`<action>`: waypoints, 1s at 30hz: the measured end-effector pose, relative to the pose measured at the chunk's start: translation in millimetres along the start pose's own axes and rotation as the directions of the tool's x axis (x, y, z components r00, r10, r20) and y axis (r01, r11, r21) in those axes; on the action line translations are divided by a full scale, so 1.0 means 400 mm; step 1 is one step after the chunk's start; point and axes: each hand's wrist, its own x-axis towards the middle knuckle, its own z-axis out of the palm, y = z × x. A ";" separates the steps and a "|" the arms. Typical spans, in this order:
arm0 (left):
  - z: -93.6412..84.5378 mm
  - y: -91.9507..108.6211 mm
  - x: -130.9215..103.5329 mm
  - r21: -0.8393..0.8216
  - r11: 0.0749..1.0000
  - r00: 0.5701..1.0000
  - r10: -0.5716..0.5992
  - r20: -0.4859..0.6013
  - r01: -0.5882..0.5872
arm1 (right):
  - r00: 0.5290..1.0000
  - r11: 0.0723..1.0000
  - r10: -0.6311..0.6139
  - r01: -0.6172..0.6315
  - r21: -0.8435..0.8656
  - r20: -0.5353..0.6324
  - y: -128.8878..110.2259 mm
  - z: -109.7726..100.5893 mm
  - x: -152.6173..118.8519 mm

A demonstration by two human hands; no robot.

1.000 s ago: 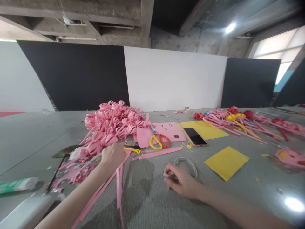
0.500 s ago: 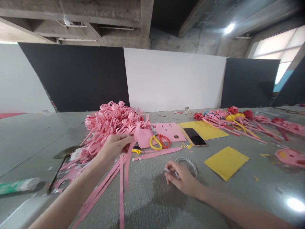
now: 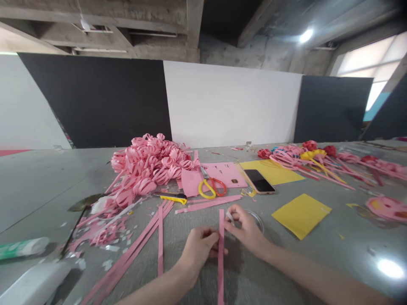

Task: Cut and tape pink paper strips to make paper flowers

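My left hand [image 3: 199, 249] pinches a long pink paper strip [image 3: 221, 271] that stands upright in front of me, its lower part running toward the near edge of view. Close beside its upper end, my right hand [image 3: 246, 232] holds a small whitish piece of tape [image 3: 230, 218] between thumb and fingers. Behind the right hand lies a roll of clear tape [image 3: 258, 220], partly hidden. More pink strips [image 3: 133, 258] lie on the table to the left of my left hand.
A yellow utility knife [image 3: 173, 198], scissors [image 3: 210, 188] and a phone [image 3: 259, 181] lie ahead. Looped pink strips [image 3: 149, 163] are heaped at the left, above paper scraps. Yellow paper [image 3: 302, 215] is on the right; a green-and-white tube [image 3: 25, 248] lies far left.
My left hand has brought a pink strip from beside the heap down and right, next to my right hand. The utility knife is now uncovered. My right hand has barely moved.
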 end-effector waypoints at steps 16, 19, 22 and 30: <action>-0.035 -0.009 0.040 0.250 0.913 0.946 0.322 0.049 -0.324 | 0.984 0.982 -0.092 0.115 -0.151 0.150 -0.006 0.006 -0.004; -0.035 -0.004 0.039 0.229 0.923 0.950 0.313 0.023 -0.309 | 0.983 0.978 -0.140 0.156 -0.136 0.122 -0.014 0.000 -0.007; -0.040 -0.004 0.043 0.202 0.941 0.961 0.275 0.020 -0.274 | 0.984 0.969 -0.174 0.180 -0.168 0.050 -0.019 -0.005 -0.007; -0.049 -0.017 0.052 0.190 0.953 0.972 0.229 0.054 -0.235 | 0.970 0.945 -0.240 0.241 -0.223 0.030 0.000 -0.002 0.003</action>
